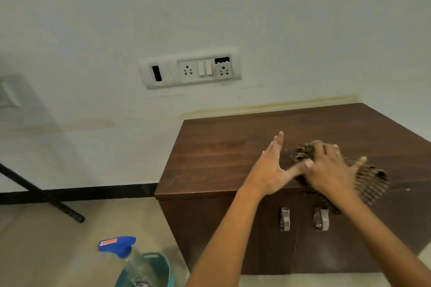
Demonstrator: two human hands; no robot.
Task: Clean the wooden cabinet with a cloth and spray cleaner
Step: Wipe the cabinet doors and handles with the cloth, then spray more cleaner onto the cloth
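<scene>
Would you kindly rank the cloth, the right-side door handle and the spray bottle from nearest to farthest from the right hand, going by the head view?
1. cloth: directly under the right hand, on top of the cabinet.
2. door handle: just below, on the cabinet front.
3. spray bottle: far to the left, low down.

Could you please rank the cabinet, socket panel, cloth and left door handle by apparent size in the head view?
cabinet
socket panel and cloth: too alike to rank, cloth partly under right hand
left door handle
</scene>
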